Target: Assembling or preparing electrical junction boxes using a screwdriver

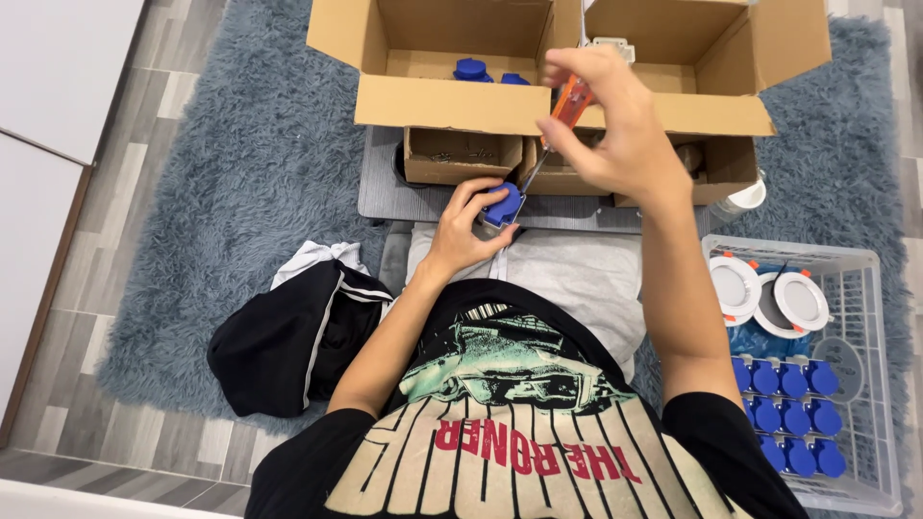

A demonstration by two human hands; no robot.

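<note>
Head view: left hand [460, 229] gripping blue part [503, 204], right hand [615, 120] clasping orange screwdriver [569, 102], cardboard boxes [452, 101] close ahead.

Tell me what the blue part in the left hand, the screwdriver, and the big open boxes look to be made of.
Blue part, held in the left hand: likely moulded plastic, uniform matte blue.
Screwdriver, in the right hand: translucent orange handle, probably plastic; thin grey shaft, apparently metal.
Open boxes: brown cardboard, matte, with folded flaps and raw edges.
</note>
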